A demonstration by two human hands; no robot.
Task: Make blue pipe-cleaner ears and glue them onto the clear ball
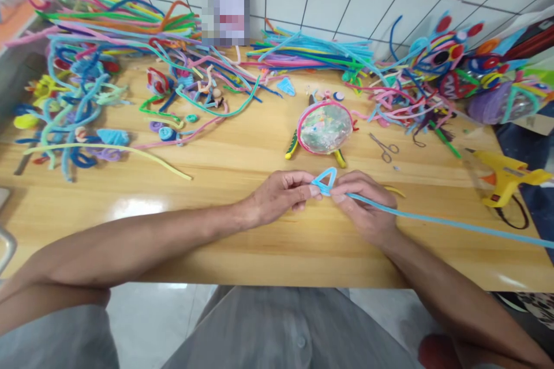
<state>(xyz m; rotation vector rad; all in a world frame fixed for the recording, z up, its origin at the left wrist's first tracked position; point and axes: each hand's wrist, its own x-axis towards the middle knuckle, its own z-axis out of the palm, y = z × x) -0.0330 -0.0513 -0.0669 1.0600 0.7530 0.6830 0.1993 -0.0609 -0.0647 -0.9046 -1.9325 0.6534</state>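
Hands, two, ours, both closed in a pinch near the middle of the worktop. Our left hand: thumb and forefinger gripping the left corner of a small folded triangle, its peak standing clear above the fingertips. Our right hand: thumb and fingers gripping just beside the triangle's lower right corner. Item held: one light-blue pipe cleaner, its bent end forming that triangle between our two hands, its long straight length crossing our right hand and running out past the right edge of view. Beyond our hands: one round clear disc with pink rim, lying over a tool with green-and-yellow handles. To the right of the disc: one pair of scissors; farther right, one yellow glue gun. Along the wall: one bundle of coloured pipe cleaners.
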